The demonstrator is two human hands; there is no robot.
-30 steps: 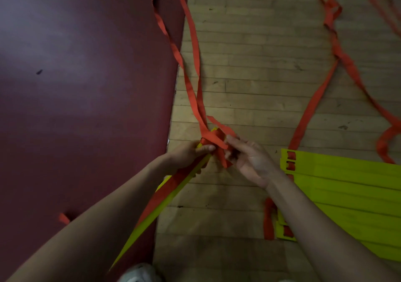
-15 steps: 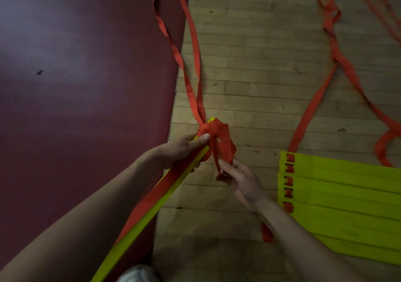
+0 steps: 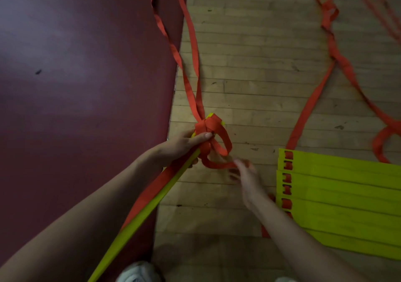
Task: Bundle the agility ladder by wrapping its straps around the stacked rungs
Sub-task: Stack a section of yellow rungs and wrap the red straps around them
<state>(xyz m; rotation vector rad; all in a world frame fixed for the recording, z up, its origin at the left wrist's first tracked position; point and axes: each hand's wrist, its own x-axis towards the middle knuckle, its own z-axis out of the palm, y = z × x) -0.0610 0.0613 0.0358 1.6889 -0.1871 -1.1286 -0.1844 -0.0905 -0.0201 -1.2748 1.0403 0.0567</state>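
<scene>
Head camera looks down on two bare forearms over a floor. The left hand (image 3: 184,145) grips the stacked rungs (image 3: 132,236), a narrow yellow bundle held on edge and slanting from the lower left toward the middle; its fingers curl round the bundle close to the far end and its thumb lies flat across the top. Just beyond that thumb, the orange straps (image 3: 205,127) cross the end of the bundle in a few turns, and a slack loop (image 3: 225,139) hangs off them to the right. The right hand (image 3: 245,177) is blurred, with its fingertips at the low end of that slack strap; whether it pinches the strap or only touches it I cannot tell. An orange strap also runs along the bundle under the left wrist. Two strap tails (image 3: 191,86) trail away from the wraps. Left of the bundle lies a dark red mat (image 3: 76,86); right of it are wooden boards (image 3: 249,75). Flat yellow rungs (image 3: 338,186) lie side by side at the right edge, with more orange strapping (image 3: 308,108) snaking beyond them. A pale shoe (image 3: 138,271) shows at the bottom.
</scene>
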